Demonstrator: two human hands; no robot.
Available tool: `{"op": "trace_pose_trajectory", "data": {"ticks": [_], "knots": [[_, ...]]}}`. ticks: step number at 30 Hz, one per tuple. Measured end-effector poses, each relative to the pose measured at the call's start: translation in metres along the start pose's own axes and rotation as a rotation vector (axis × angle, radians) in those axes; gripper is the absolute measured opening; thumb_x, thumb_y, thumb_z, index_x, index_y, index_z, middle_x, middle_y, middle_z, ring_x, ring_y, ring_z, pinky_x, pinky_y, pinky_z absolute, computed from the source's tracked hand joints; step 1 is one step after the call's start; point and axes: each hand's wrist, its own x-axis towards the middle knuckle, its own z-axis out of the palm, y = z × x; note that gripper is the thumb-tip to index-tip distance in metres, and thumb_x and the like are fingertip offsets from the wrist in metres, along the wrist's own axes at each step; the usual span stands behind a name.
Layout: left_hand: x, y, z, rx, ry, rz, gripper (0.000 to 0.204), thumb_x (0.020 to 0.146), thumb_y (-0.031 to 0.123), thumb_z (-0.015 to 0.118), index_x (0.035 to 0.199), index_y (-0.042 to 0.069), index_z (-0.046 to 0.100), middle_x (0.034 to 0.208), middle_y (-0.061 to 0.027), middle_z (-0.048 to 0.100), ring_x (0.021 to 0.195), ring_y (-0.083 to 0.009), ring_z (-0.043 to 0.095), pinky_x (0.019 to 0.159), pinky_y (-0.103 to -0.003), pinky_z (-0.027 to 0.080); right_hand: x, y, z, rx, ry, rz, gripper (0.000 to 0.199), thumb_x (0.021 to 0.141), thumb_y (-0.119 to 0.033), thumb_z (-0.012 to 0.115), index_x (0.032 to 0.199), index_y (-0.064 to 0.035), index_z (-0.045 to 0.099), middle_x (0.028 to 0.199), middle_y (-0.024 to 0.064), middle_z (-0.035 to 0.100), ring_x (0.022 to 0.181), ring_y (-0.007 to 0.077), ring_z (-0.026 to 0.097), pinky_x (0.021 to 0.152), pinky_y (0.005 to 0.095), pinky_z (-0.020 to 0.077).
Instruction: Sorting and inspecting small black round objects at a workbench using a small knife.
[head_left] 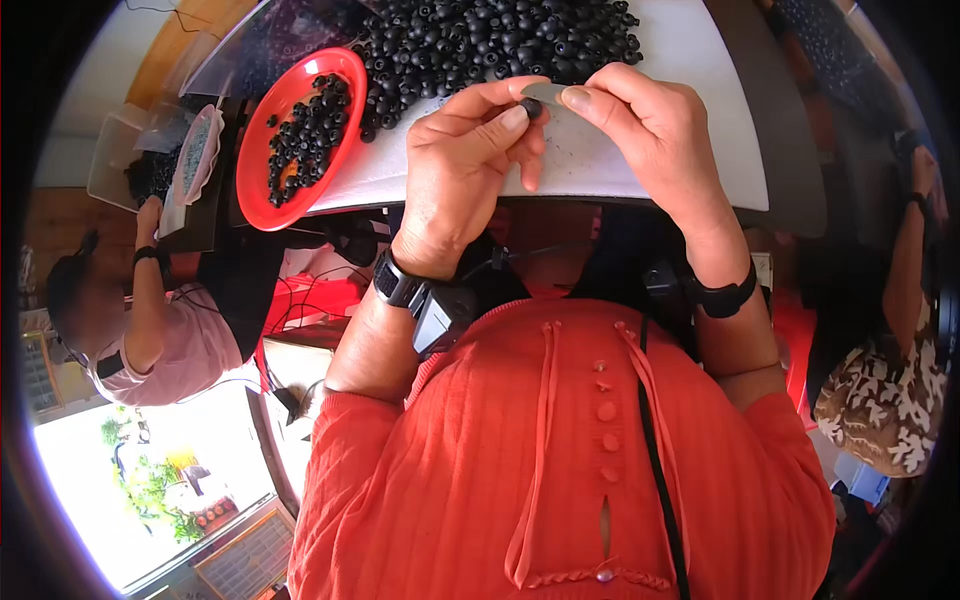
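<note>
The left hand point(455, 165) pinches a small round black piece point(532, 107) between thumb and fingers, its other fingers loosely curled. The right hand point(650, 125), just to its right, has thumb and forefinger closed on a thin grey blade point(543, 92), which reaches left over the piece; whether its edge touches cannot be told. Both hands are above the near part of the white-topped table point(700, 150), and each wrist wears a black band. Beyond them, a broad heap of similar black pieces point(480, 45) covers the far part of the table. To the left of the left hand, a red plate point(252, 180) holds a smaller batch of black pieces point(310, 140). Farther left, a co-worker point(175, 345) in a pale top reaches toward a pale scalloped dish point(198, 155).
</note>
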Motion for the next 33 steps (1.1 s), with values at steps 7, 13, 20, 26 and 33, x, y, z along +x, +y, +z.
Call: {"op": "trace_pose_trajectory", "data": {"ticks": [7, 13, 20, 26, 33], "knots": [[0.0002, 0.0020, 0.0013, 0.021, -0.002, -0.007, 0.029, 0.103, -0.003, 0.056, 0.131, -0.010, 0.065, 0.104, -0.0171, 0.071, 0.082, -0.0173, 0.068, 0.060, -0.030, 0.056, 0.0003, 0.0045, 0.0031, -0.031, 0.022, -0.049, 0.029, 0.095, -0.032, 0.074, 0.079, -0.0079, 0.070, 0.056, 0.0091, 0.057, 0.051, 0.0271, 0.057, 0.050, 0.0390, 0.0426], [0.0004, 0.0010, 0.0013, 0.021, -0.006, -0.002, 0.028, 0.103, -0.004, 0.056, 0.129, -0.010, 0.066, 0.102, -0.0167, 0.071, 0.081, -0.0170, 0.068, 0.059, -0.029, 0.055, 0.0005, 0.0050, 0.0008, -0.058, -0.015, -0.061, 0.031, 0.096, -0.033, 0.073, 0.077, -0.0093, 0.068, 0.054, 0.0098, 0.054, 0.049, 0.0291, 0.054, 0.049, 0.0403, 0.0415], [-0.0011, 0.0031, 0.0057, 0.041, 0.032, -0.003, 0.028, 0.102, -0.005, 0.056, 0.127, -0.010, 0.067, 0.091, -0.0136, 0.071, 0.077, -0.0162, 0.067, 0.057, -0.027, 0.052, 0.0005, 0.0047, 0.0003, -0.051, -0.034, -0.078, 0.033, 0.096, -0.034, 0.072, 0.074, -0.0095, 0.067, 0.054, 0.0096, 0.053, 0.048, 0.0289, 0.053, 0.049, 0.0400, 0.0408], [-0.0011, 0.0047, 0.0012, 0.012, 0.025, -0.053, 0.027, 0.103, -0.003, 0.054, 0.125, -0.010, 0.067, 0.090, -0.0137, 0.070, 0.071, -0.0159, 0.064, 0.057, -0.027, 0.050, 0.0000, 0.0054, -0.0022, -0.067, -0.097, -0.110, 0.035, 0.096, -0.033, 0.073, 0.072, -0.0089, 0.064, 0.054, 0.0090, 0.052, 0.048, 0.0279, 0.052, 0.049, 0.0394, 0.0395], [-0.0017, 0.0052, 0.0055, 0.107, 0.062, -0.046, 0.031, 0.106, 0.005, 0.051, 0.131, -0.008, 0.065, 0.095, -0.0158, 0.068, 0.069, -0.0186, 0.058, 0.060, -0.027, 0.047, -0.0002, 0.0057, -0.0011, 0.017, -0.039, -0.047, 0.033, 0.095, -0.034, 0.073, 0.075, -0.0088, 0.067, 0.054, 0.0098, 0.052, 0.049, 0.0277, 0.052, 0.049, 0.0398, 0.0394]]}}
